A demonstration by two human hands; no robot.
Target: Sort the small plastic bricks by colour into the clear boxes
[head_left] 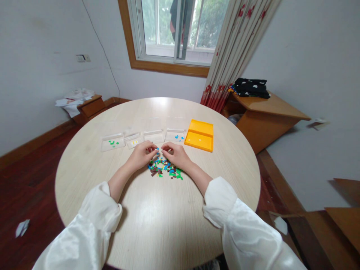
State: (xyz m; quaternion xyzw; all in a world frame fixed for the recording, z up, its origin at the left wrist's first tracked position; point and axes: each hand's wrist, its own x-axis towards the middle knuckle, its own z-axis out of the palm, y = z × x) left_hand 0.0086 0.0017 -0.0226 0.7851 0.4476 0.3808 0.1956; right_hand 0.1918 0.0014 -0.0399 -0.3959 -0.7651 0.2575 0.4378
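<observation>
My left hand [144,153] is closed in a pinch, with a small blue brick [158,149] at its fingertips. Facing it from the other side, my right hand [176,154] has its thumb and fingers drawn together; whether anything tiny sits between them is too small to make out. Both hands hover at the far edge of a loose pile of small building bricks [171,171] in brown, green, blue and a few pale colours. The hands cover part of this pile.
Behind the hands stand clear plastic boxes: one with green bricks [102,147], one with yellow bricks [129,145], a third box [153,137], and one with blue bricks [182,135]. An open orange case [206,144] holds white pieces. All rest on a round table [157,225].
</observation>
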